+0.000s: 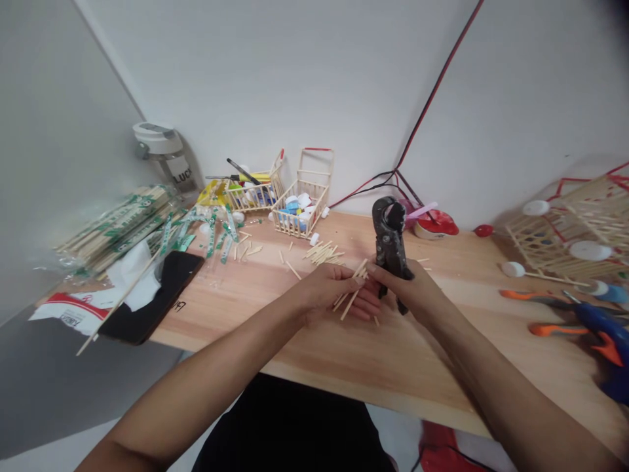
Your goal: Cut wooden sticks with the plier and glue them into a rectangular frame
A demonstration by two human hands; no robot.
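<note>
My left hand [329, 293] grips several short wooden sticks [350, 303], which fan out from between its fingers over the table. My right hand [410, 293] closes around a black metal pair of nippers [390, 229], held upright with the jaws at the top. The two hands nearly meet above the light wooden table [275, 321], and the sticks touch the nippers or pass very close to them. The right hand hides the middle of the tool's handles.
Small stick-built baskets [301, 203] hold plastic bottle caps at the back. Loose stick pieces [322, 253] lie behind my hands. A black phone [147, 296] and wrapped stick bundles [115, 229] sit left. Orange-handled tools [565, 321] and a stick frame [574, 229] sit right.
</note>
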